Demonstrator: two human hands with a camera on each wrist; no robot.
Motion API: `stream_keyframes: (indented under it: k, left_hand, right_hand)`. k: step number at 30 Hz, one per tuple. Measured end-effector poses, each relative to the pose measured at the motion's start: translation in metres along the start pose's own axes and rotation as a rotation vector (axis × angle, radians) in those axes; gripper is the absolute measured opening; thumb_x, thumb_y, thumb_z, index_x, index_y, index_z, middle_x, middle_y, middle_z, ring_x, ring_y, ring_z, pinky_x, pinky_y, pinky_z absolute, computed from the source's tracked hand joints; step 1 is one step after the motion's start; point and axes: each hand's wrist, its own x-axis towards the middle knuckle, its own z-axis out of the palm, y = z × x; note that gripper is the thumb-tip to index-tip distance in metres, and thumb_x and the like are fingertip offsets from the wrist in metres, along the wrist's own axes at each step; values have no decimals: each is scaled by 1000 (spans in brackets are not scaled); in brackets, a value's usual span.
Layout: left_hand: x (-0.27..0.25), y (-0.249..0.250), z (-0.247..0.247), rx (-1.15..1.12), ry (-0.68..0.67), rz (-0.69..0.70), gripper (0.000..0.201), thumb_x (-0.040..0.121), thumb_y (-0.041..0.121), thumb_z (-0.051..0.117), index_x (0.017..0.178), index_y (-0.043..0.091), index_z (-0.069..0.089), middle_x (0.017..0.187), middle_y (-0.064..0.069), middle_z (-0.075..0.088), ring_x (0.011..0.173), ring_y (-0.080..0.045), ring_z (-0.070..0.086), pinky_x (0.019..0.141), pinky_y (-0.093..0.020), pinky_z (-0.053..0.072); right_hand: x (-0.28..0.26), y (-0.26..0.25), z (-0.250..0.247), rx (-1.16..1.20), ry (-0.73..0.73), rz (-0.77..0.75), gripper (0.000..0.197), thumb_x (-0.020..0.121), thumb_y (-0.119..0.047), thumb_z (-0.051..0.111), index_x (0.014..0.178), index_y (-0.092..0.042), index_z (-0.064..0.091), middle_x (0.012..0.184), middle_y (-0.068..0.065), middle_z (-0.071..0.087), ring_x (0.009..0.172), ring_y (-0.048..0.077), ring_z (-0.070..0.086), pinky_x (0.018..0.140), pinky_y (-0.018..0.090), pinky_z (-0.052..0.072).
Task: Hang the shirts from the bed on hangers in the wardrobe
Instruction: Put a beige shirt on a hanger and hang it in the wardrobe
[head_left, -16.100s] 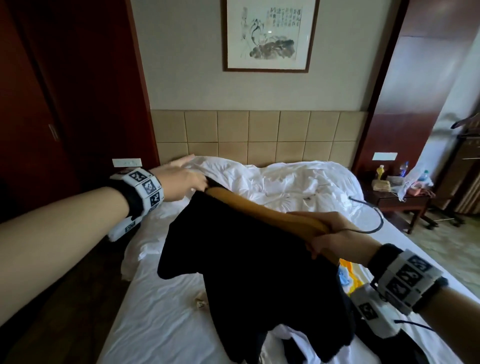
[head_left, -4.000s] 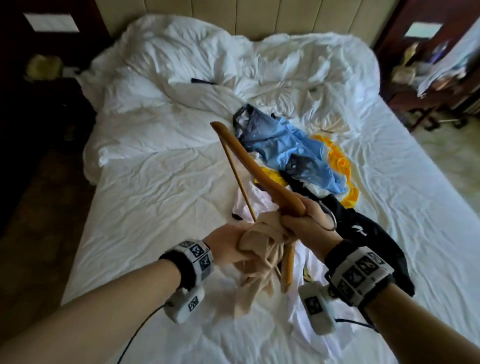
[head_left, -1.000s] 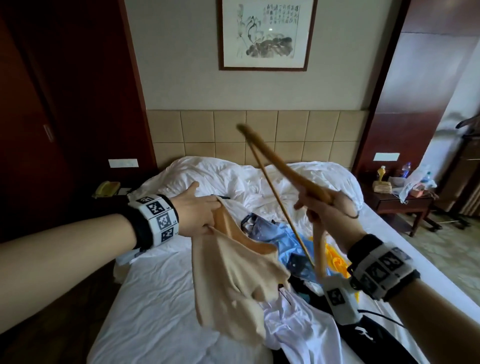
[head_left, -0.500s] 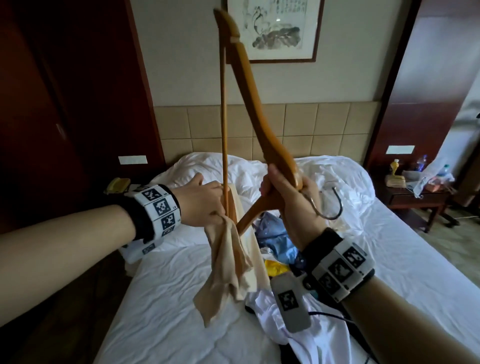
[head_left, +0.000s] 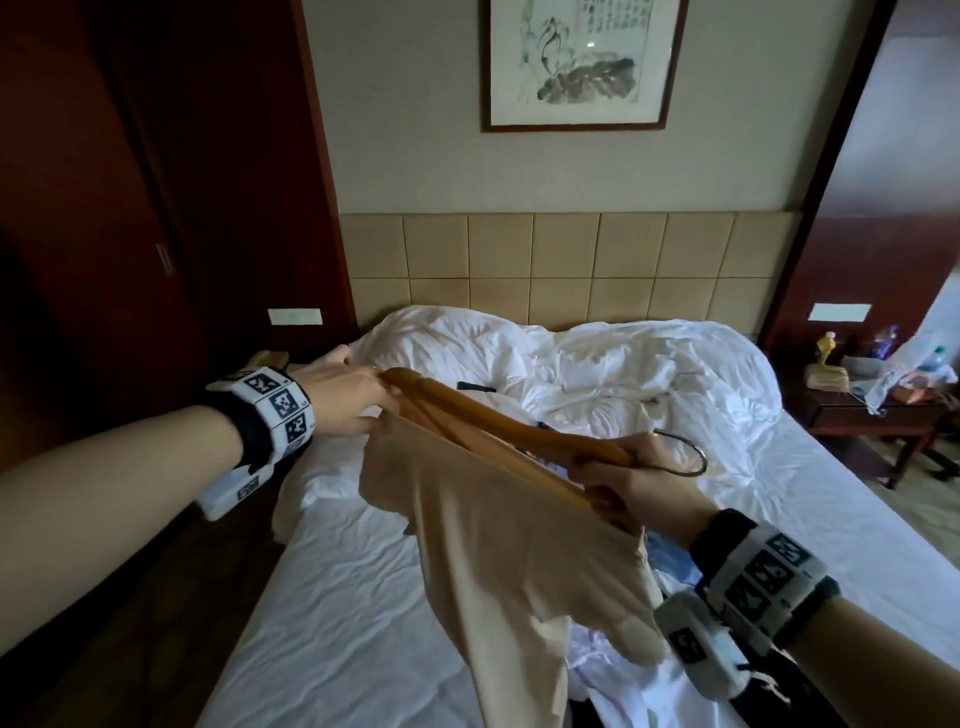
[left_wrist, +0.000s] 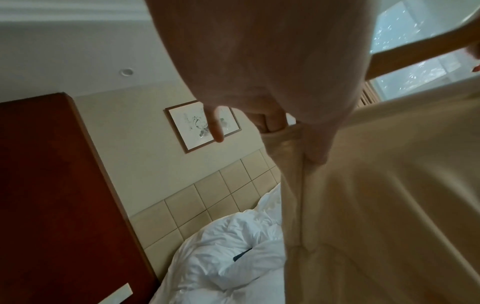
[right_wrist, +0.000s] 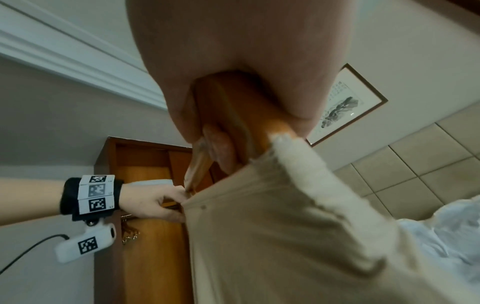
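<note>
A beige shirt (head_left: 498, 540) drapes from a tilted wooden hanger (head_left: 498, 421) above the bed (head_left: 337, 597).

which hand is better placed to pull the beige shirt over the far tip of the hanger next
Left, likely. The left hand already pinches the beige shirt right at the wooden hanger tip, while the right hand grips the hanger by its hook, steadying it.

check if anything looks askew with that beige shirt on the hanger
Yes. The beige shirt sits lopsided on the wooden hanger: the left hand pinches its edge at the far tip, while fabric bunches by the right hand gripping the hanger near its hook, which remains bare.
</note>
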Motion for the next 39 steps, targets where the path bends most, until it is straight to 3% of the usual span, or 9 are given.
stream_keyframes:
  k: [4, 10, 14, 19, 22, 26, 32, 36, 39]
  left_hand:
    - [8, 1, -3, -69, 23, -59, 33, 97, 17, 45, 93, 49, 54, 99, 24, 55, 83, -2, 51, 97, -34, 26]
    - [16, 5, -2, -20, 60, -160, 32, 94, 13, 40, 83, 35, 60, 89, 13, 60, 83, -15, 46, 87, -34, 28]
    - [12, 11, -15, -47, 55, -144, 34, 92, 5, 43, 96, 29, 67, 95, 8, 60, 97, -22, 46, 92, -34, 29]
    - [8, 31, -28, 55, 78, -125, 36, 94, 5, 45, 106, 29, 68, 103, 7, 61, 85, -12, 36, 87, -25, 23]
    - [5, 29, -29, 9, 116, -107, 40, 93, 0, 46, 111, 28, 68, 104, 7, 62, 88, -14, 43, 84, -22, 22]
    - [6, 23, -22, -114, 158, -110, 57, 92, -6, 44, 122, 37, 65, 124, 14, 62, 117, -19, 56, 89, -24, 40]
    - [4, 41, -31, -48, 132, -93, 58, 96, -4, 39, 124, 40, 64, 130, 15, 59, 121, -10, 51, 78, -15, 24]
    - [7, 49, -33, 116, 190, 18, 43, 92, 0, 38, 102, 28, 70, 102, 6, 62, 97, -14, 58, 64, -20, 29]
    - [15, 48, -36, 150, 411, 207, 39, 71, 7, 34, 66, 22, 69, 65, 4, 54, 55, -16, 55, 47, -25, 36]
  right_hand:
    - [2, -8, -6, -145, 1, 30, 18, 86, -7, 68, 86, 11, 65, 52, 2, 43, 44, 15, 38, 44, 24, 31]
    - [1, -24, -20, -214, -7, 58, 17, 85, -10, 69, 89, 7, 68, 54, 1, 47, 46, 14, 42, 44, 22, 34]
    - [0, -30, -31, -324, -25, -15, 24, 86, -8, 66, 100, 12, 67, 51, 1, 46, 45, 15, 39, 42, 21, 31]
    - [-8, -26, -39, -506, -30, -126, 14, 83, -9, 67, 78, 3, 66, 52, -2, 43, 48, 13, 38, 52, 30, 30]
    - [-15, -23, -50, -479, -54, -136, 10, 84, -7, 66, 88, -1, 73, 52, -2, 41, 49, 14, 37, 50, 28, 29]
    - [-21, -27, -65, -289, -134, -100, 39, 89, 5, 59, 107, -24, 79, 57, 5, 35, 51, 15, 33, 47, 23, 29]
    - [-16, -16, -75, -229, -127, 49, 21, 88, 5, 61, 101, 0, 76, 61, 9, 41, 57, 20, 39, 54, 27, 33]
    - [-9, -20, -73, -321, -129, 55, 17, 85, -5, 67, 85, 13, 66, 58, 7, 48, 58, 23, 43, 58, 33, 36]
    - [-7, -23, -60, -758, -158, 44, 17, 73, -29, 72, 70, -12, 72, 55, -5, 54, 57, 12, 53, 59, 35, 49]
